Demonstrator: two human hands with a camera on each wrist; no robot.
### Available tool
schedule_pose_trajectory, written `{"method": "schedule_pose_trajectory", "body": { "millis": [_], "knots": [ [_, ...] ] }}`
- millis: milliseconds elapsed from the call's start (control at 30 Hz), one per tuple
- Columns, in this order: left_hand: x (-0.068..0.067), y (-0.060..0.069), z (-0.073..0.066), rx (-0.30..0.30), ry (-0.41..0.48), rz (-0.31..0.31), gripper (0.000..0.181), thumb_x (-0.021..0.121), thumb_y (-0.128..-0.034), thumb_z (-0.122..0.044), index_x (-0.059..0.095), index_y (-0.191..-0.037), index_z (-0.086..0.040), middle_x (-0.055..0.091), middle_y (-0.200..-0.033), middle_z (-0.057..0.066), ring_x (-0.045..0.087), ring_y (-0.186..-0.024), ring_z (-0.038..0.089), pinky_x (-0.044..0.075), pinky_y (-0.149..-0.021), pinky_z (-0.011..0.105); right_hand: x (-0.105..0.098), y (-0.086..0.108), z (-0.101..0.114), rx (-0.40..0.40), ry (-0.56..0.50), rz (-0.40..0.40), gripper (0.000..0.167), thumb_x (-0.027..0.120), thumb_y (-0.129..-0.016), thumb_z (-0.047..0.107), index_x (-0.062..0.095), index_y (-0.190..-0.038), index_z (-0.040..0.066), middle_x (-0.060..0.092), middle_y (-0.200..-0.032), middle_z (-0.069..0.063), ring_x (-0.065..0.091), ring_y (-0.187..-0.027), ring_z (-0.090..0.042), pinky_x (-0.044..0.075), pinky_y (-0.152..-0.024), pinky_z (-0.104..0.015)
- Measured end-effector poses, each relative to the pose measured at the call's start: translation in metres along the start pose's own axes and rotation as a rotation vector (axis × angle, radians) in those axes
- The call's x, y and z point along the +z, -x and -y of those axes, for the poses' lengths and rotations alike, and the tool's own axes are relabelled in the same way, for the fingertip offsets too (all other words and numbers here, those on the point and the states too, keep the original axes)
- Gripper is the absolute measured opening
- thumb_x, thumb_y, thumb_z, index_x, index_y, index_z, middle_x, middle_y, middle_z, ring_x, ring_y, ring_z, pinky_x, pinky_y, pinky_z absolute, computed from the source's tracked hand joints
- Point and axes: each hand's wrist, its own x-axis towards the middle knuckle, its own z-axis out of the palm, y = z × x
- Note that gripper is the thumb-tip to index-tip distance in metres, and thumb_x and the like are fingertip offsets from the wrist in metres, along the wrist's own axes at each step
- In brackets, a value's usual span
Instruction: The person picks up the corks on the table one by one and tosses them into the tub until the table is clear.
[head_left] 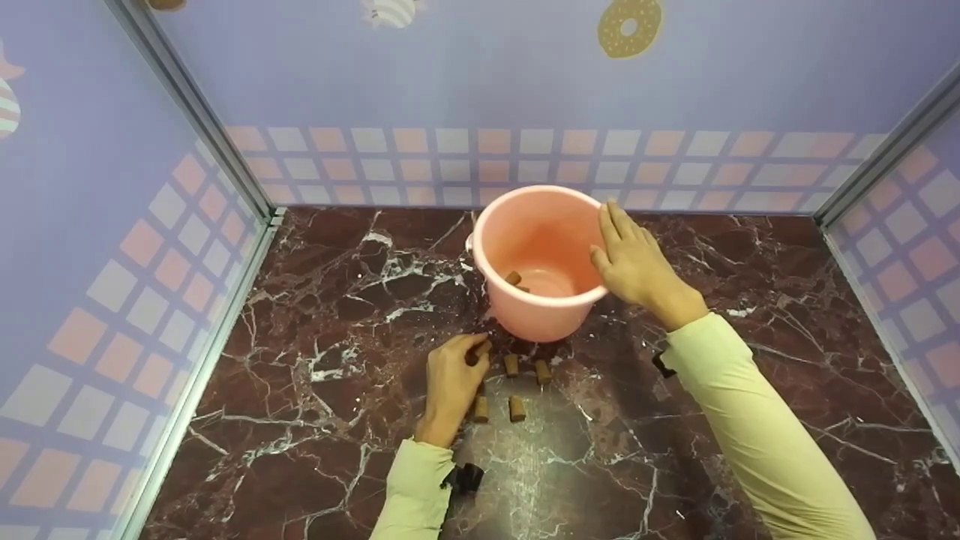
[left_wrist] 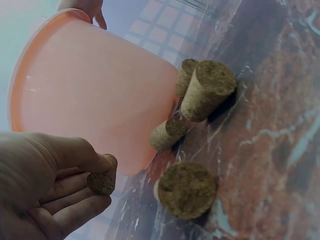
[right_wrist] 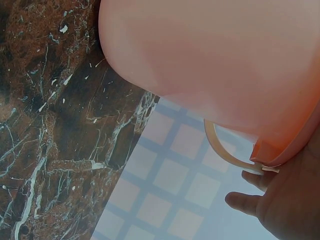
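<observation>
Between thumb and fingers, my left hand (head_left: 454,379) pinches a cork (left_wrist: 103,176), held in front of the pink bucket (head_left: 541,311). Several other corks stand on the marble surface near the bucket's base, among them one cork (head_left: 517,409) nearer me and another (left_wrist: 187,191) large in the left wrist view. Inside the bucket, corks (head_left: 513,278) lie at the bottom left. My right hand (head_left: 640,264) rests on the bucket's right rim with its fingers extended; in the right wrist view the hand (right_wrist: 285,200) is beside the handle (right_wrist: 225,152).
A dark marble-patterned surface (head_left: 315,450) extends around the bucket. Behind it stands a wall (head_left: 450,90) with pink and white squares, and similar panels with metal edges rise at the left and right.
</observation>
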Motion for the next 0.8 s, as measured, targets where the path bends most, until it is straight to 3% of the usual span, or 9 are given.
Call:
{"method": "schedule_pose_trajectory", "body": {
  "millis": [400,800],
  "knots": [
    [-0.005,-0.006,-0.004,0.044,0.004,-0.046,0.017,0.082,-0.0802,0.009,0.082,-0.096,0.002,0.080,-0.093,0.011,0.078,-0.084,0.029,0.065,-0.078,0.043,0.000,0.001,0.000,0.002,0.001,0.000,0.073,0.033,-0.113,0.035,0.003,-0.167,-0.005,-0.003,-0.175,-0.025,0.007,-0.159,-0.049,0.005,-0.127,-0.066],
    [-0.019,-0.019,-0.013,0.024,0.037,-0.070,0.022,0.081,-0.0797,0.012,0.081,-0.100,0.003,0.080,-0.099,0.012,0.078,-0.090,0.028,0.064,-0.085,0.039,0.001,-0.001,-0.001,-0.010,0.018,-0.013,0.073,0.034,-0.112,0.033,0.005,-0.166,-0.007,0.001,-0.174,-0.027,0.010,-0.158,-0.049,0.008,-0.128,-0.065]
  ]
}}
